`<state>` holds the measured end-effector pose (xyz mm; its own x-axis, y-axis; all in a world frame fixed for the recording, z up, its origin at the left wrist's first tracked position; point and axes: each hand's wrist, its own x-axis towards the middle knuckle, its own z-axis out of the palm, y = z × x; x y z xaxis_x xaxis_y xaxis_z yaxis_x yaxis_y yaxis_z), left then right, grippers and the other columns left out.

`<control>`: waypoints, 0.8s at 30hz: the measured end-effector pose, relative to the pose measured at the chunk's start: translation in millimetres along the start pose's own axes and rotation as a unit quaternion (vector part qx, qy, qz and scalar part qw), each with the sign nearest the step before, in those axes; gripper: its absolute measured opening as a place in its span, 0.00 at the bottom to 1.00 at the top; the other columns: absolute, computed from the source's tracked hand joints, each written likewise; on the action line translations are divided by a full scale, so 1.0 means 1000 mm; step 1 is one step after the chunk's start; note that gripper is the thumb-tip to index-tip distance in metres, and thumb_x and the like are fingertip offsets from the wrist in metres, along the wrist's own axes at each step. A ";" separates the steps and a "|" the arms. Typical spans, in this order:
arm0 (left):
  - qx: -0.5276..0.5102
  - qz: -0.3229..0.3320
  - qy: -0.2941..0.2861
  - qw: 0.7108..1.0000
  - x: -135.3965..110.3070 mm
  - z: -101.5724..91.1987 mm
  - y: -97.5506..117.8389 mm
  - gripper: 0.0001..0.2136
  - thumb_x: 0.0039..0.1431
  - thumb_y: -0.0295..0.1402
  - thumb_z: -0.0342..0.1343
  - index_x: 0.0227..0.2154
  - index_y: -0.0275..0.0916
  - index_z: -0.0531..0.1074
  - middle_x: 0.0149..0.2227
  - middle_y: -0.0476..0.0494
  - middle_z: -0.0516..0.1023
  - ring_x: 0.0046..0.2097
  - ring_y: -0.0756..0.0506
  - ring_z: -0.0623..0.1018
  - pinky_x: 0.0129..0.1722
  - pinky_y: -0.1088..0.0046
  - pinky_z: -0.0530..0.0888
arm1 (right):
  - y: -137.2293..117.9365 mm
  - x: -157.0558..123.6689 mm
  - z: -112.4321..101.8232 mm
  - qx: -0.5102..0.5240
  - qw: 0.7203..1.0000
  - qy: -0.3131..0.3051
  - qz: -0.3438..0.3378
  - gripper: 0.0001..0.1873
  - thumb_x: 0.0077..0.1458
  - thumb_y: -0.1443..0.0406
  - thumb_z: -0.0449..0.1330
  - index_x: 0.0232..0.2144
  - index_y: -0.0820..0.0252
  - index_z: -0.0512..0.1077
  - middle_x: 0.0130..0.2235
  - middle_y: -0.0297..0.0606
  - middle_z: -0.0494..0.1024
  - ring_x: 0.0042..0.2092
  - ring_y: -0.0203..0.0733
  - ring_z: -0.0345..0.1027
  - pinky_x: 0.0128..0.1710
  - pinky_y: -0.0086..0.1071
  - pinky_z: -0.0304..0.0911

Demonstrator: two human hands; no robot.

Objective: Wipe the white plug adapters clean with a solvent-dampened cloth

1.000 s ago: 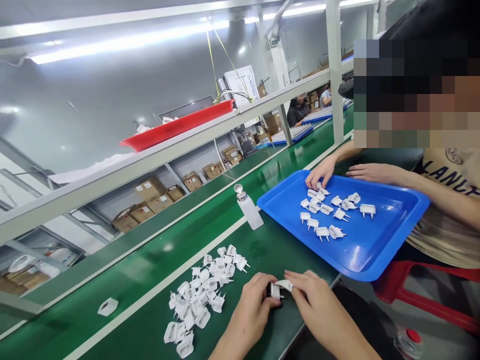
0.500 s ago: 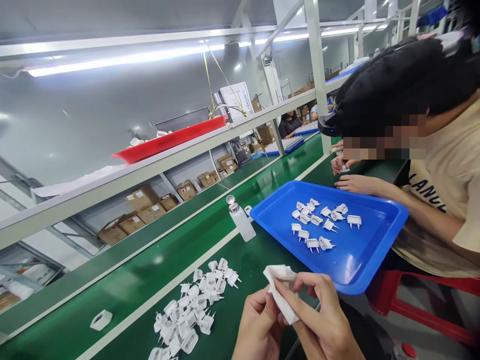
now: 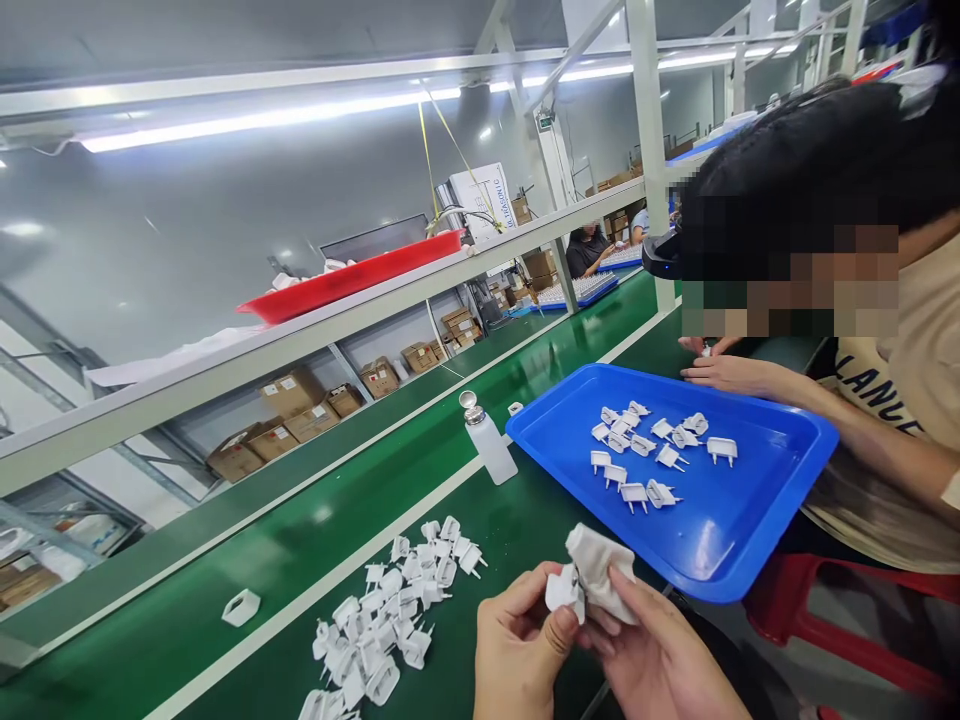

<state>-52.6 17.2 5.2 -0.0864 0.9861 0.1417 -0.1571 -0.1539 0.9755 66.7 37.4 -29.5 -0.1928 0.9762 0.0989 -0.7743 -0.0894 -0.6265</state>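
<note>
My left hand (image 3: pixel 521 635) pinches a white plug housing (image 3: pixel 566 592) between thumb and fingers. Folded white cloth (image 3: pixel 600 572) is gripped in my right hand (image 3: pixel 660 650), right beside the plug housing. Part of the housing is hidden by my fingers and the cloth. To the left of my hands lies a heap of white plug housings (image 3: pixel 394 610), some showing two pins. A blue tray (image 3: pixel 720 555) ahead and to the right holds several similar plug housings (image 3: pixel 643 446).
A white pump bottle (image 3: pixel 491 448) stands by the tray's left corner. One loose white housing (image 3: pixel 241 608) lies on the green belt (image 3: pixel 322 530). A co-worker (image 3: pixel 885 440) sits at the right, hands beyond the tray. A red tray (image 3: pixel 352 278) rests on the overhead shelf.
The cloth has come away from between my hands to the right, and the plug housing in my left hand now shows. The loose housing on the belt has shifted right and away.
</note>
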 end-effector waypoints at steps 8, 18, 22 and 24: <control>0.000 -0.016 -0.020 1.000 0.002 0.005 0.009 0.22 0.45 0.50 0.73 0.34 0.34 0.86 0.26 0.45 0.74 0.25 0.51 0.68 0.24 0.76 0.71 | -0.009 -0.014 0.001 -0.337 0.900 -0.011 -0.276 0.13 0.67 0.60 0.56 0.38 0.52 0.82 0.32 0.37 0.70 0.31 0.40 0.68 0.31 0.32 0.66; 0.433 0.080 -0.123 0.889 0.088 0.076 -0.022 0.09 0.48 0.24 0.64 0.34 0.38 0.82 0.34 0.43 0.78 0.36 0.42 0.76 0.37 0.67 0.73 | -0.045 0.003 -0.067 -0.267 0.832 0.415 -0.253 0.28 0.56 0.49 0.67 0.51 0.63 0.79 0.48 0.46 0.82 0.45 0.57 0.78 0.41 0.42 0.74; 0.439 0.082 -0.213 0.869 0.126 0.103 -0.051 0.12 0.45 0.18 0.61 0.33 0.37 0.82 0.36 0.38 0.82 0.42 0.35 0.79 0.45 0.58 0.76 | -0.047 0.002 -0.072 -0.202 0.858 0.394 -0.263 0.27 0.55 0.55 0.70 0.51 0.65 0.77 0.53 0.48 0.80 0.51 0.57 0.77 0.45 0.43 0.75; 0.444 0.086 -0.237 0.860 0.130 0.109 -0.055 0.18 0.46 0.18 0.62 0.42 0.34 0.81 0.44 0.30 0.82 0.49 0.29 0.79 0.51 0.51 0.75 | -0.047 -0.001 -0.080 -0.207 0.862 0.374 -0.272 0.26 0.57 0.56 0.69 0.54 0.65 0.75 0.54 0.47 0.80 0.52 0.56 0.76 0.45 0.41 0.75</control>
<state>51.6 160.2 -11.4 0.4096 0.9008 0.1444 0.6487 -0.3989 0.6481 152.0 56.6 -62.1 0.6944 0.7187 0.0356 -0.3162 0.3493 -0.8820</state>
